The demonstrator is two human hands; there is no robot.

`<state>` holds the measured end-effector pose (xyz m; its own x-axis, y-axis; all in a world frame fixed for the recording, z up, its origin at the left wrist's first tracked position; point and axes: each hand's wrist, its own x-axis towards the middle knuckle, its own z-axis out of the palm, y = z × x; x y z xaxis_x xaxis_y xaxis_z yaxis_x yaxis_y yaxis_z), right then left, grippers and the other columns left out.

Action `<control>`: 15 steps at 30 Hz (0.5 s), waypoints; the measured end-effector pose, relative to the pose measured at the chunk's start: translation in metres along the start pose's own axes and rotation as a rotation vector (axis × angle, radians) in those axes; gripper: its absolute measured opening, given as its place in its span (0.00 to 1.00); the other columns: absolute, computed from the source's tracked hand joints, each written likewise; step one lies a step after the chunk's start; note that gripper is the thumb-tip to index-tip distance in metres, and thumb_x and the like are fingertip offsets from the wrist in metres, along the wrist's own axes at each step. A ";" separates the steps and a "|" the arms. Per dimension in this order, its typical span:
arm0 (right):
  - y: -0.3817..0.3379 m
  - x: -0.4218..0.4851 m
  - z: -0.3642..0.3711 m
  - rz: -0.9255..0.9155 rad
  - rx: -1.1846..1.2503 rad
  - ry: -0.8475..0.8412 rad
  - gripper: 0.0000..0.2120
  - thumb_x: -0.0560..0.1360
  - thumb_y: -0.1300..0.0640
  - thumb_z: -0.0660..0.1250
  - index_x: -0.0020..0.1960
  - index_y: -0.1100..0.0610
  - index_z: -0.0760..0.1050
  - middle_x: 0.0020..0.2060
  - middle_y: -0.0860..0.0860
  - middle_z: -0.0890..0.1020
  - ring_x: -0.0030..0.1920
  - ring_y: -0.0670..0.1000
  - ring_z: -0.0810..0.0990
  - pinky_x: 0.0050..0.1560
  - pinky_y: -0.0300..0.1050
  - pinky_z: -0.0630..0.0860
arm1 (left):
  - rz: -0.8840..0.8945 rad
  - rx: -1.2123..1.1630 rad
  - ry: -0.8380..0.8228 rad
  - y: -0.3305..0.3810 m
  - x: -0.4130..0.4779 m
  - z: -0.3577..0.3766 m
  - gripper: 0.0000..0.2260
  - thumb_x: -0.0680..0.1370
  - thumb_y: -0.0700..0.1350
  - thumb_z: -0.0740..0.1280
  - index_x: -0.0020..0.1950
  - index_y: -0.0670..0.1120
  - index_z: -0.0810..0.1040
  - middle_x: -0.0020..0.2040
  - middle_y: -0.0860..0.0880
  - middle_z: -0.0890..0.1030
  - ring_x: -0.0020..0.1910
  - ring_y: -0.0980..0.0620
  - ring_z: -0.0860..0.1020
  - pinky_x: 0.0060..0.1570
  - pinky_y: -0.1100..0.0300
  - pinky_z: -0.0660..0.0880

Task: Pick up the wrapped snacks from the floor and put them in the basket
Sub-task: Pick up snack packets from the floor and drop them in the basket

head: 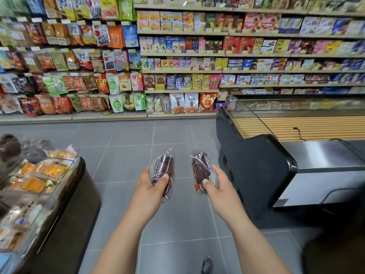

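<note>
The left hand (151,185) grips a clear-wrapped dark snack (163,170), thumb across its front. The right hand (216,185) holds a second wrapped dark snack (200,171) the same way. Both packets point away from the person, near each other but apart, above the grey tiled floor (126,155). Another dark packet (207,265) lies on the tiles between the forearms. A display bin (65,186) of wrapped pastries stands to the left, a black glass-topped freezer (256,175) to the right, and stocked snack shelves (177,72) fill the back.
</note>
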<state>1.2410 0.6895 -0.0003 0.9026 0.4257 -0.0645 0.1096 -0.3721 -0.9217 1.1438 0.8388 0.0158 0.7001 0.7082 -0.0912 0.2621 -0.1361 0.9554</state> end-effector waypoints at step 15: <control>-0.007 -0.038 0.007 0.066 0.045 0.242 0.23 0.78 0.50 0.60 0.73 0.46 0.62 0.65 0.48 0.73 0.65 0.48 0.71 0.66 0.48 0.67 | 0.077 0.044 -0.203 0.009 0.000 -0.016 0.07 0.78 0.45 0.64 0.49 0.53 0.67 0.44 0.56 0.76 0.43 0.53 0.75 0.36 0.67 0.70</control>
<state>1.2026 0.6818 0.0054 0.9812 0.1896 -0.0363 0.0337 -0.3533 -0.9349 1.1354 0.8491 0.0290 0.8375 0.5409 -0.0771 0.2279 -0.2175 0.9491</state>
